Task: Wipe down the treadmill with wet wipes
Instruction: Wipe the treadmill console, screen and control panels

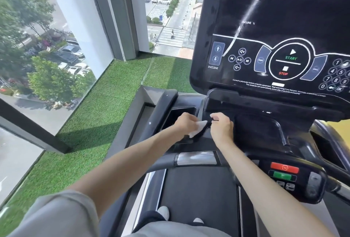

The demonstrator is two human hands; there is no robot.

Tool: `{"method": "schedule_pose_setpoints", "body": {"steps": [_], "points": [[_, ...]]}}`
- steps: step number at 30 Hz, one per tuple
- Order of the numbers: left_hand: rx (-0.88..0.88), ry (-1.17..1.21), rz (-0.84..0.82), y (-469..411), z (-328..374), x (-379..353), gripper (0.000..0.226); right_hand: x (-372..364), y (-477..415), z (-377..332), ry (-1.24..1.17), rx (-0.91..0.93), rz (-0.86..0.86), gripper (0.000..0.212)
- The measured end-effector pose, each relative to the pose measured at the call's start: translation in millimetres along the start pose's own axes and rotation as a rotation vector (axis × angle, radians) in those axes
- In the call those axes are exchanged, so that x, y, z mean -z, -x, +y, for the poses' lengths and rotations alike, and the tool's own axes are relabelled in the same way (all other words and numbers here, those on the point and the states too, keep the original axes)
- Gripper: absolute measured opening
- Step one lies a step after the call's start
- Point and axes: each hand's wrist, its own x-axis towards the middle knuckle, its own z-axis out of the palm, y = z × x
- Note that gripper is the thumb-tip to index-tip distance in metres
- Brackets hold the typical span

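At mid-frame, above the treadmill (197,158) tray (181,112), fingers of my left hand (184,125) are pinching the wipe (198,128) to spread it for wiping, while my right hand (222,130) is curling beside it, grip unclear.

Console (274,19) cut off top & R; wipe (198,128) half-hidden under L hand (186,125); dark item (202,133) in R hand (221,128) unidentifiable.
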Motion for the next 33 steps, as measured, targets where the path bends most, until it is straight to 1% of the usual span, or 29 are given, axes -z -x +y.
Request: {"method": "schedule_pose_setpoints", "body": {"steps": [1, 2, 3, 4, 6, 8, 10, 11, 12, 13, 14, 16, 19, 21, 26, 28, 29, 30, 32, 33], "points": [[0.042, 0.231, -0.078, 0.2, 4.2, 4.2, 0.012, 1.4, -2.1, -0.1, -0.038, -0.058, 0.000, 0.047], [0.057, 0.411, -0.110, -2.9, 8.1, 11.4, 0.020, 2.9, -4.7, -0.3, -0.078, -0.103, 0.002, 0.045], [0.063, 0.508, -0.095, -6.9, 12.1, 22.2, 0.024, 5.0, -6.4, -1.4, -0.122, -0.134, 0.008, 0.043], [0.064, 0.547, -0.061, -10.6, 15.5, 34.0, 0.024, 6.7, -8.8, -2.2, -0.161, -0.156, 0.011, 0.041], [0.072, 0.540, 0.013, -14.1, 19.4, 54.2, 0.023, 10.6, -12.8, -4.6, -0.162, -0.161, 0.002, 0.041], [0.121, 0.410, 0.109, -18.7, 13.2, 64.2, 0.030, 13.8, -17.0, -7.0, -0.133, -0.164, 0.007, 0.040], [0.153, 0.074, 0.240, -16.3, -0.8, 59.4, 0.026, 14.9, -21.7, -6.9, -0.141, -0.157, -0.029, 0.039], [0.130, -0.117, 0.264, -13.7, -9.0, 52.3, 0.019, 15.4, -22.5, -7.3, -0.139, -0.157, -0.065, 0.038], [0.098, -0.266, 0.269, -9.7, -15.0, 42.9, 0.018, 16.4, -22.2, -7.8, -0.131, -0.157, -0.108, 0.037], [0.073, -0.370, 0.270, -5.4, -19.7, 32.0, 0.024, 17.3, -21.3, -7.9, -0.103, -0.149, -0.153, 0.036], [0.048, -0.431, 0.279, -2.8, -22.2, 20.4, 0.031, 17.6, -21.1, -7.8, -0.064, -0.130, -0.193, 0.036], [-0.003, -0.509, 0.337, 0.7, -20.4, -3.3, 0.035, 18.8, -20.7, -8.0, 0.023, -0.099, -0.253, 0.037], [-0.027, -0.568, 0.388, 3.6, -6.0, -30.7, 0.029, 22.4, -22.2, -8.5, 0.107, -0.059, -0.305, 0.034], [0.016, -0.511, 0.421, -1.3, 2.1, -40.3, 0.025, 26.3, -26.4, -9.3, 0.127, -0.030, -0.312, 0.032], [0.187, -0.213, 0.508, -11.2, 22.4, -51.6, 0.031, 43.6, -38.1, -4.5, 0.152, -0.035, -0.290, 0.033], [0.230, -0.076, 0.531, -15.2, 34.7, -52.2, 0.027, 51.2, -42.0, 1.3, 0.148, -0.036, -0.307, 0.034], [0.231, 0.009, 0.506, -17.3, 41.6, -52.4, 0.023, 55.7, -44.4, 5.2, 0.156, -0.033, -0.318, 0.034], [0.211, 0.129, 0.435, -16.7, 49.5, -52.8, 0.021, 60.6, -46.8, 8.4, 0.163, -0.027, -0.328, 0.033], [0.177, 0.366, 0.187, -9.0, 69.1, -53.3, 0.025, 69.8, -50.5, 15.3, 0.166, -0.034, -0.328, 0.032], [0.187, 0.478, 0.078, -3.8, 79.6, -51.6, 0.022, 74.2, -53.2, 18.5, 0.156, -0.044, -0.326, 0.032]]}}
